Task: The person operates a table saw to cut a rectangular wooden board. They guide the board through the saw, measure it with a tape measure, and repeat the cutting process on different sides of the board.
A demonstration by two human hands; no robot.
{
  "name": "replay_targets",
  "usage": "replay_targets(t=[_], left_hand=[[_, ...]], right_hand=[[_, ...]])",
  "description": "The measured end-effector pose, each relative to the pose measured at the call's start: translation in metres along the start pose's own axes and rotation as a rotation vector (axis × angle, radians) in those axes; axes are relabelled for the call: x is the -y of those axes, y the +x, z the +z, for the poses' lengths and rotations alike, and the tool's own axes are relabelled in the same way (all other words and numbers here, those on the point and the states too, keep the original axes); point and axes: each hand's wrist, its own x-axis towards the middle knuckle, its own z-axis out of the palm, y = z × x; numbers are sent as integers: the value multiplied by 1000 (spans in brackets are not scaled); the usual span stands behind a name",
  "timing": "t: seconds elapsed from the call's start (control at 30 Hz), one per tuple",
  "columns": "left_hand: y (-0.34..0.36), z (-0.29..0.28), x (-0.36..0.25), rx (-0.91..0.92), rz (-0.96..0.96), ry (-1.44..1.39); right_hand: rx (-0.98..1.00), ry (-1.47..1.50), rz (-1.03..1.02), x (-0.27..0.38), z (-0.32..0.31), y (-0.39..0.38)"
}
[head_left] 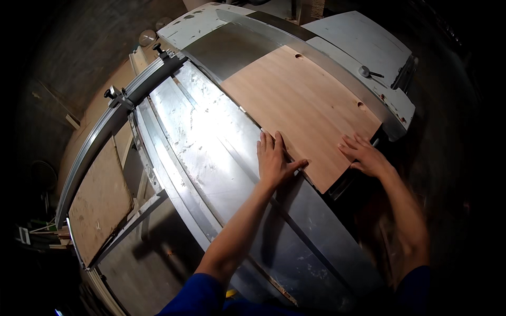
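A pale wooden board [300,100] with two small round holes near its right edge lies on a saw table, beside a silver sliding table [184,131] and along a metal fence [337,63]. My left hand [274,163] rests with fingers spread at the board's left edge, its thumb reaching onto the wood. My right hand [365,158] touches the near right part of the board with fingers apart. Neither hand is wrapped round anything.
At left, an aluminium crosscut rail [89,145] with black-knobbed stops spans a frame holding a worn brown panel [97,200]. A white extension surface [358,42] and a lever knob [365,71] sit beyond the board. Timber strips lie low at left.
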Motion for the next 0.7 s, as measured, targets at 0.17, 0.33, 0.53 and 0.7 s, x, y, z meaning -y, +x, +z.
replay_targets(t=[0.17,0.33,0.53,0.7], left_hand=[[3,-10,2,191,-142,-65],[6,-12,9,187,-145,-69],[10,5,28,-165,73,54],[20,4,38,-128,72,54]], right_hand=[[3,10,10,1,0,7],[40,38,48,8,-3,16],[36,4,9,9,-6,27],[30,-36,4,9,-7,37]])
